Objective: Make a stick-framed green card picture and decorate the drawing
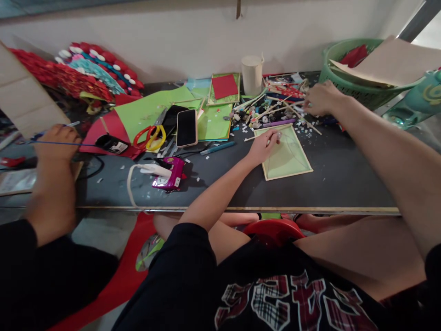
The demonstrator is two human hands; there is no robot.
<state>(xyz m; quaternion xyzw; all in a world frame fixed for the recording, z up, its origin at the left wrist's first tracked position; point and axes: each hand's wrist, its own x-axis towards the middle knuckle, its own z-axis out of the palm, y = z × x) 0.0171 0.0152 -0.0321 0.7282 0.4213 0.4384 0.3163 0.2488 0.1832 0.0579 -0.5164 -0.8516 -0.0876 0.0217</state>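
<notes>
My left hand [264, 146] rests on the upper left part of a pale green sheet framed with thin wooden sticks [289, 158]. Its fingers are curled around something small and whitish, too small to name. Faint curved lines cross the sheet. My right hand [322, 99] is at the right end of a heap of small beads, pebbles and thin sticks [263, 108], fingers bent down and drawn together; what they pinch, if anything, is hidden. A purple stick [279, 122] lies just behind the framed sheet.
A co-worker's hand [57, 140] holds a thin blue tool at left. Scissors [151, 137], a phone [187, 128], a blue pen [217, 147] and a magenta power adapter [174, 174] lie between us. Behind stand a white cup [252, 76] and a green basket [325, 69]; a bottle [413, 101] is far right.
</notes>
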